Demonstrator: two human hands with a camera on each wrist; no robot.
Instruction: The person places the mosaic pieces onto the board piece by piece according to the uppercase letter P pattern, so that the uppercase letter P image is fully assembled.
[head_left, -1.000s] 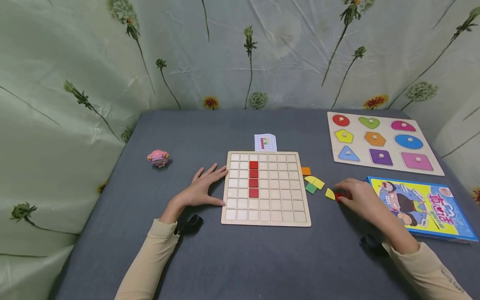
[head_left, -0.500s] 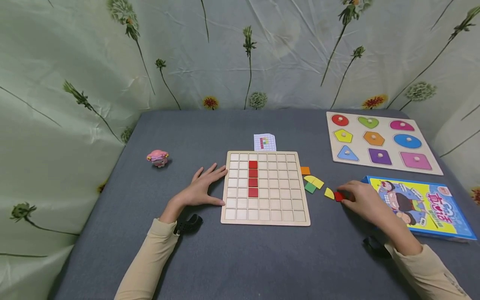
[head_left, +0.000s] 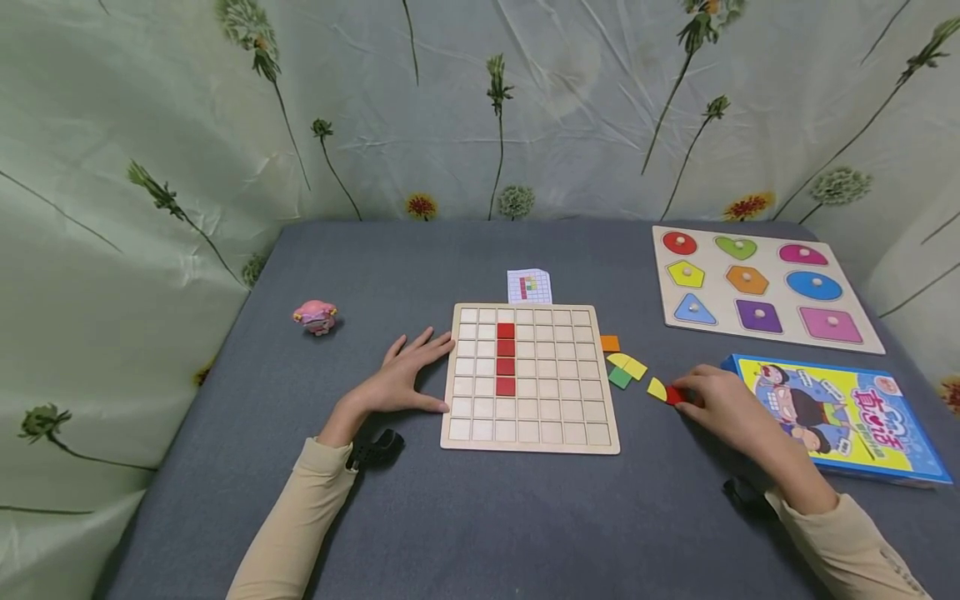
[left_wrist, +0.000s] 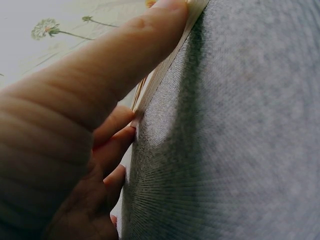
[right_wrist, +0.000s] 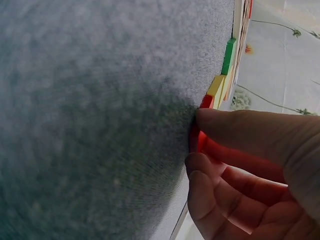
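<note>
In the head view, a wooden grid board [head_left: 564, 410] lies mid-table with a column of red squares [head_left: 506, 367] in its cells. My left hand [head_left: 401, 375], fingers spread, touches the board's left edge; in the left wrist view its thumb [left_wrist: 135, 45] rests along that rim. Right of the board, my right hand [head_left: 723, 408] pinches a red piece [head_left: 673, 396] at the table surface. The red piece's full shape is hidden by the fingers. It touches a yellow rounded piece [head_left: 656, 389]. Other yellow pieces [head_left: 636, 368], a green square [head_left: 620, 377] and an orange piece [head_left: 610, 343] lie nearer the board.
A small card with a coloured grid pattern [head_left: 528, 286] lies behind the board. A knobbed shape puzzle [head_left: 716, 321] sits at the back right, with a blue and yellow box [head_left: 892, 417] in front of it. A pink figurine [head_left: 316, 317] stands at the left.
The red piece, partly hidden under my right fingers at first, came into view and shifted slightly left against the yellow rounded piece. My left hand has stayed at the board's edge.
</note>
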